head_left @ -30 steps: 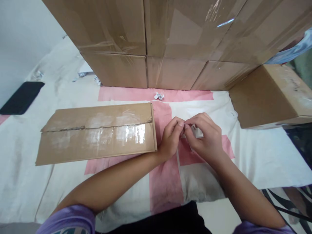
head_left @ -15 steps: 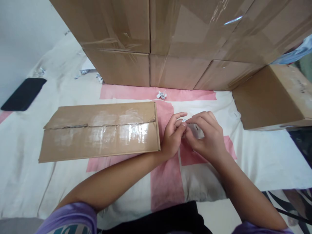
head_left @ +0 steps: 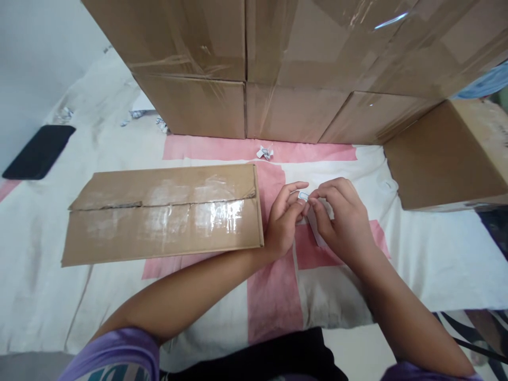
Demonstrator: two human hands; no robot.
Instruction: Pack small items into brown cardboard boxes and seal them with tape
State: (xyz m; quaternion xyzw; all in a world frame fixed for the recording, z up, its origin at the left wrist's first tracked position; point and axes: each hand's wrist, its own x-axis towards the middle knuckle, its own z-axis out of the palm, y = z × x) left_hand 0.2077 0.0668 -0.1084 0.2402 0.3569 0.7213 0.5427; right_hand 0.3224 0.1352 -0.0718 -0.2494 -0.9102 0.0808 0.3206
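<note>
A small white label with a dark border (head_left: 304, 196) shows between my two hands. My left hand (head_left: 284, 218) pinches it between thumb and fingers, with the index finger stretched out above. On its right edge, the thumb and index finger of my right hand (head_left: 342, 214) are pressed together. Below the fingers, a white sheet (head_left: 316, 233) is partly hidden by my right hand. A flat, taped cardboard box (head_left: 162, 214) lies to the left, its right end beside my left wrist.
Large taped cardboard boxes (head_left: 293, 58) stand stacked at the back. An open cardboard box (head_left: 444, 159) lies at the right. A black phone-like object (head_left: 38, 152) is at the far left. Crumpled paper (head_left: 264, 153) sits on the pink-and-white cloth (head_left: 273, 296).
The label has come into clearer view between my fingers. My right fingertips have closed together at its right edge, and the view has shifted slightly.
</note>
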